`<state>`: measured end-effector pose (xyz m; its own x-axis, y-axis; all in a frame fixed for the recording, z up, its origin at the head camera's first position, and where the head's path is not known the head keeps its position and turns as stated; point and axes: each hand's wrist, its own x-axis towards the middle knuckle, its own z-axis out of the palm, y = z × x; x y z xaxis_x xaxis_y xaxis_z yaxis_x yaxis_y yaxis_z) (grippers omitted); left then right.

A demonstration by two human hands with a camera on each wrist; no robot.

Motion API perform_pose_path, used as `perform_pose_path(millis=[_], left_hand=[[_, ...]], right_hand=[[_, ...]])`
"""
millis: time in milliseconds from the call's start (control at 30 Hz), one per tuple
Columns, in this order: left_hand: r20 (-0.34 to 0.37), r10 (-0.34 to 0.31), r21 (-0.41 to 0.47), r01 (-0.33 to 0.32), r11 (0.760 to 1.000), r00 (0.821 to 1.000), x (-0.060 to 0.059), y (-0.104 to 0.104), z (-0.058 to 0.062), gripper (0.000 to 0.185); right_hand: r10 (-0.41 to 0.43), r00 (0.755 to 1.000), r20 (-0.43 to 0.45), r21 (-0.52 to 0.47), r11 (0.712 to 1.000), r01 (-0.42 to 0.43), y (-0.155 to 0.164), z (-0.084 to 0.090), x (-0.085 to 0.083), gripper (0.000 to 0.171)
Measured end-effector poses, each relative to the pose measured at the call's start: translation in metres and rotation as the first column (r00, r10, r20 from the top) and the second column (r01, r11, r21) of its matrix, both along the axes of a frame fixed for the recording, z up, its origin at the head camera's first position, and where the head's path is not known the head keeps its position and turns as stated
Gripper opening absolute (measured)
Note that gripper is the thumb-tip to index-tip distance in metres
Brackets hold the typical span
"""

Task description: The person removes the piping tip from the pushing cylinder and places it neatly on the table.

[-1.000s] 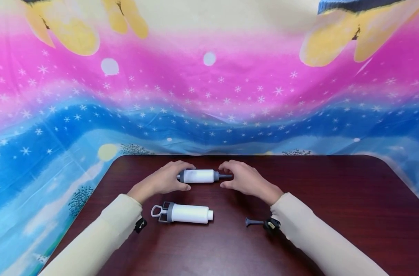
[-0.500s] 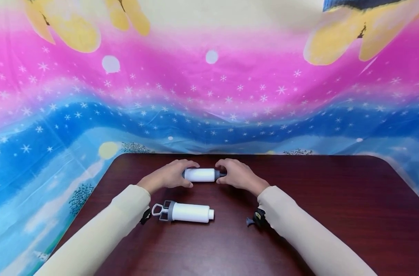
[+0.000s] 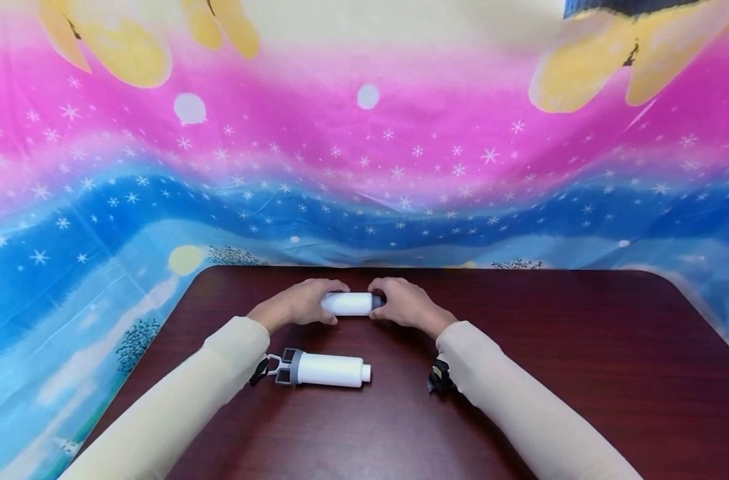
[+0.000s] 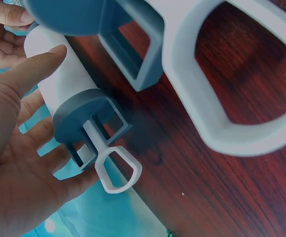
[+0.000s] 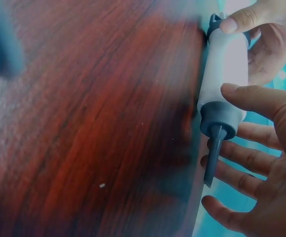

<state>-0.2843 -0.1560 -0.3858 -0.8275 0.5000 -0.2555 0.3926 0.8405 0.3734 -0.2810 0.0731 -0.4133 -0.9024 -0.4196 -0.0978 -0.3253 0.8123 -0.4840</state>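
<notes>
From over the person's head, I see a white plastic cylinder syringe with dark grey ends (image 3: pixel 348 305) lying crosswise near the far edge of the reddish-brown wooden desk (image 3: pixel 580 373), one hand at each end. The left hand (image 3: pixel 304 302) hides its handle end there, and the right hand (image 3: pixel 406 303) covers its tip.

The left wrist view gives that handle away: a dark blue-grey collar with square openings (image 4: pixel 79 113) and a pale loop handle (image 4: pixel 102 173) sticking out. The left grip is spread, straight thumb over the white barrel, fingers apart behind it.

The right wrist view shows the other end, a slim dark tapering nozzle (image 5: pixel 213 158) coming out of a dark grey ringed cap (image 5: pixel 219 114). The right grip is spread too, thumb across the barrel just above the cap, fingers fanned out behind. I can't tell how firmly either thumb presses.

Nearer the person, the head view has a second white cylinder syringe with a grey frame end (image 3: pixel 330 370) whole on the desk; from the left wrist, just its frame and big loop loom up close. A blue-grey shape (image 5: pixel 2 42) at the right wrist view's corner is too blurred to name.
</notes>
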Motion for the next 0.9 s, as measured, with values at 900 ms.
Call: perform_pose_path(millis=[900], left_hand=[[0.016,0.006,-0.014,-0.006,1.0,1.0,0.001,0.005,0.005,0.054]], right_hand=[[0.032,0.998,-0.045,-0.017,0.999,-0.033,-0.001,0.003,0.006,0.039]])
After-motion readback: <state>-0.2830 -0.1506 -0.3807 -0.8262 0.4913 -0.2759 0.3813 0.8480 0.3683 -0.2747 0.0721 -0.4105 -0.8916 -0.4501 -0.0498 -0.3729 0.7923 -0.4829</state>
